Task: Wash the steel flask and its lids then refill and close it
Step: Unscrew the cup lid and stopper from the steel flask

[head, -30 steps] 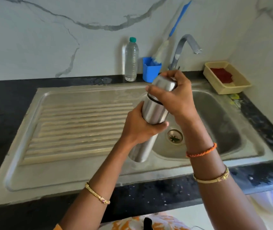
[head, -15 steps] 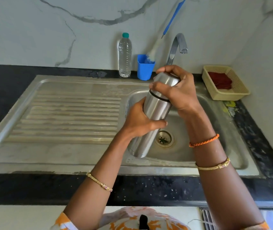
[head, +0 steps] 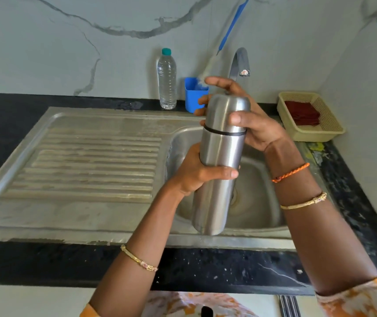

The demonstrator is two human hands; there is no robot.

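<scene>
I log: steel sink (head: 263, 209) with drainboard, set in the black surface (head: 217, 266). Steel flask (head: 219, 165), upright over the basin. My left hand (head: 196, 172) grips its body; my right hand (head: 249, 120) grips its domed lid (head: 226, 113).

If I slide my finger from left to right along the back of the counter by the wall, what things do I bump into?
Clear plastic water bottle with a teal cap → blue plastic cup holding a brush → curved grey metal tap → cream plastic basket with a dark red cloth.
</scene>
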